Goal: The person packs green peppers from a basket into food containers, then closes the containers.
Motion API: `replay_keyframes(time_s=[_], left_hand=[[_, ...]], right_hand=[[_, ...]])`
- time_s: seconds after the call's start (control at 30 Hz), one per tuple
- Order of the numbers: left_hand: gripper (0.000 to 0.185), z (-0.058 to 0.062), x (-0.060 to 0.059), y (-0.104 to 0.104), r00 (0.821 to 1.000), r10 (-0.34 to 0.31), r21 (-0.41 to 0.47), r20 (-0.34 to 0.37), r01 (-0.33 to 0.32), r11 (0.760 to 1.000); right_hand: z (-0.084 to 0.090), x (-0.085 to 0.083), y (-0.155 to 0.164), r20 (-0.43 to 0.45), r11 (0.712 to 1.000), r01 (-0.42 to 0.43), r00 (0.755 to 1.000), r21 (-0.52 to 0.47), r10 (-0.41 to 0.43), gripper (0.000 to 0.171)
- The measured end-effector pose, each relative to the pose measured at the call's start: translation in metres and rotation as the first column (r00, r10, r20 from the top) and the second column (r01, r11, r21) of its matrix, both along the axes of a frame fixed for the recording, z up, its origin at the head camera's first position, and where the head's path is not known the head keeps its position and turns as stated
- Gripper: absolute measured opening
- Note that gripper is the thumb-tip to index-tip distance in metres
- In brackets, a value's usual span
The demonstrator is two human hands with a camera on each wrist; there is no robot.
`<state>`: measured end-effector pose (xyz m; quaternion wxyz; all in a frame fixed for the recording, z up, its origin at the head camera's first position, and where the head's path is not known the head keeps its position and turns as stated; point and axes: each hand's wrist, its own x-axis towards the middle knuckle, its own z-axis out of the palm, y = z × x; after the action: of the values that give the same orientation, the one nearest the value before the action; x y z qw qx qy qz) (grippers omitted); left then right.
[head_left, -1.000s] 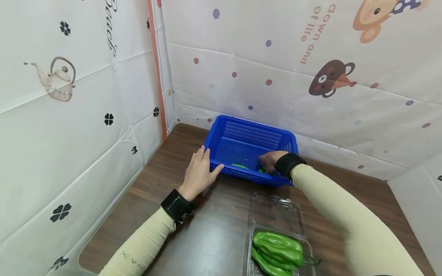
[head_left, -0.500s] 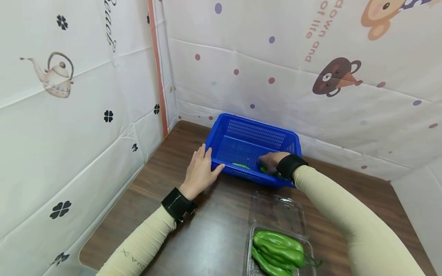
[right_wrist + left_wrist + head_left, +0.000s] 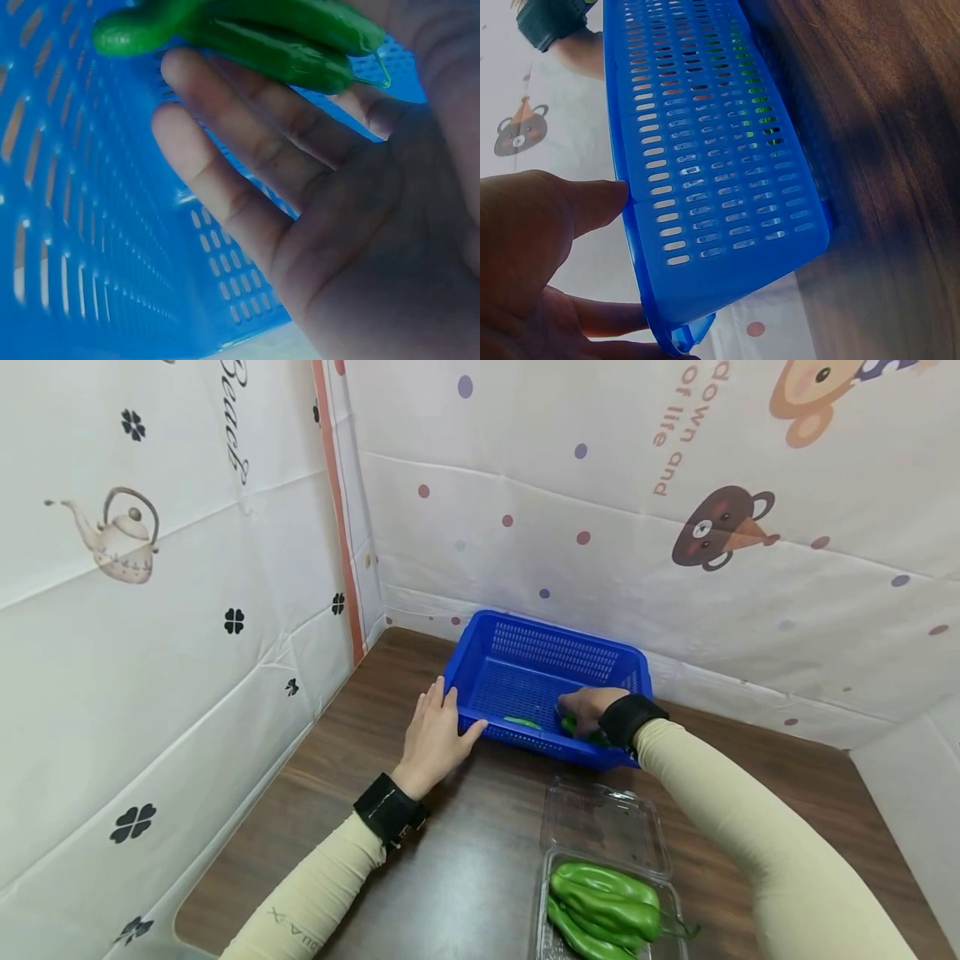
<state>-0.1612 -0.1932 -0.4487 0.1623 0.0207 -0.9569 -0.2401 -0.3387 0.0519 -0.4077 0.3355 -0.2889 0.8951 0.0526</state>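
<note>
A blue plastic basket (image 3: pixel 555 631) with slotted walls stands at the back of the table. My left hand (image 3: pixel 435 739) rests on its near left corner, fingers on the side rim and thumb (image 3: pixel 600 202) on the front rim. Inside the basket, my right hand (image 3: pixel 588 708) is low near the front wall. The right wrist view shows its fingers (image 3: pixel 217 172) straight, with the tips right beside several green peppers (image 3: pixel 277 60) lying there. Another green pepper (image 3: pixel 521 722) shows just behind the front rim, mostly hidden by it.
In front of the basket lies a clear plastic clamshell box (image 3: pixel 542 893), its lid (image 3: pixel 600 827) folded back towards the basket. Several larger green peppers (image 3: pixel 603 902) fill it. White printed sheets (image 3: pixel 480 510) stand behind and to the left of the brown wooden table (image 3: pixel 435 877).
The head view shifts slightly. My right hand stays low in the basket by the peppers with only a small movement, and my left hand keeps its place on the corner.
</note>
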Motion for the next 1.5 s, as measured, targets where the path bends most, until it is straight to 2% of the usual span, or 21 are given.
replay_keyframes(time_s=[0.13,0.4,0.77,0.97,1.23,1.5], left_hand=[[0.076,0.0,0.0,0.002,1.0,0.008,-0.003,0.001,-0.008,1.0],[0.076,0.0,0.002,0.004,1.0,0.021,0.004,0.006,-0.021,1.0],[0.077,0.0,0.005,0.006,1.0,0.012,0.013,-0.002,-0.012,1.0],[0.077,0.001,0.008,0.009,0.997,-0.036,0.037,-0.07,0.039,0.999],[0.08,0.001,0.012,0.012,0.98,-0.133,0.049,-0.147,0.142,0.989],[0.095,0.002,0.017,0.016,0.959,-0.25,0.08,-0.13,0.262,0.962]], right_hand=[[0.006,-0.002,0.002,-0.019,1.0,0.016,1.0,-0.023,-0.016,0.054],[0.018,-0.001,0.008,-0.064,0.998,-0.041,0.997,-0.052,0.038,0.05],[0.032,0.001,0.019,-0.096,0.991,-0.05,0.995,-0.125,0.038,0.048],[0.043,0.007,0.026,-0.109,0.982,-0.06,0.993,-0.181,0.041,0.054],[0.054,0.019,0.036,-0.104,0.958,-0.088,0.993,-0.274,0.062,0.054],[0.063,0.039,0.047,-0.223,0.92,-0.206,0.966,-0.334,0.135,0.056]])
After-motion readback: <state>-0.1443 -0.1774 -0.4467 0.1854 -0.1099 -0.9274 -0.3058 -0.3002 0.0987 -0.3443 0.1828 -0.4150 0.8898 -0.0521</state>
